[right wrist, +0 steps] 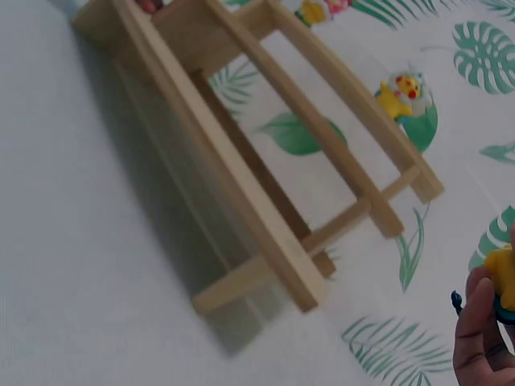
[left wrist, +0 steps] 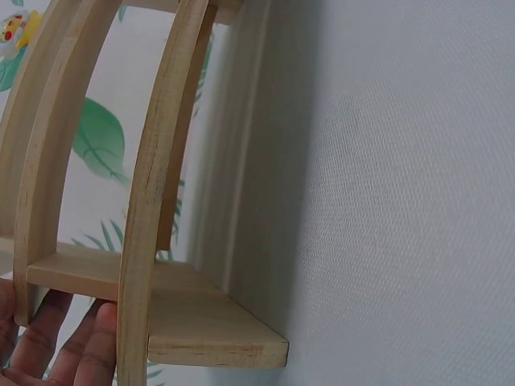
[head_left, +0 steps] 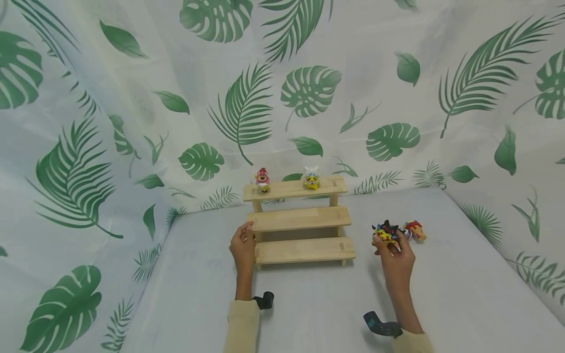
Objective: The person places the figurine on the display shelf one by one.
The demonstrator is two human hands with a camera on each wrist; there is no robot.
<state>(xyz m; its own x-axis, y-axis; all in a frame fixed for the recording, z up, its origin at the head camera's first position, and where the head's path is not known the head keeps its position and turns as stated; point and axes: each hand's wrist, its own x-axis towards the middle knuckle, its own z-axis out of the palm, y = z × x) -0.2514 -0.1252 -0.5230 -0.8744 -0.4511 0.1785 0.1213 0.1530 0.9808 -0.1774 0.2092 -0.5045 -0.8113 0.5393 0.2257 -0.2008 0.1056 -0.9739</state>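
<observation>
Right hand (head_left: 398, 257) pinches a small yellow-faced figurine with a black pointed top (head_left: 385, 236), right of the centre of the head view

A pale wooden three-tier stand (head_left: 304, 250) occupies the centre of the head view on a white surface (head_left: 198, 299). The left hand (head_left: 242, 249) is at its left side, its fingers curled on the end of the middle tier; at the lower left of the left wrist view they reach around the wood.

The right hand holds the figurine between thumb and fingers, well apart from the stand's right end. At the right edge of the right wrist view, only part of its yellow body and a dark teal edge show between the fingers.

On the top tier, a pink figurine with a red top (head_left: 262, 178) stands near the left end, and a yellow-faced figurine in a white hood (head_left: 312, 178) right of the middle. Just beyond the right hand, a red-and-tan figurine (head_left: 415, 231) is on the surface, partly hidden.

White fabric printed with green leaves (head_left: 353, 39) fills the upper frame. Cream sleeves (head_left: 243, 326) enter from the bottom edge.
</observation>
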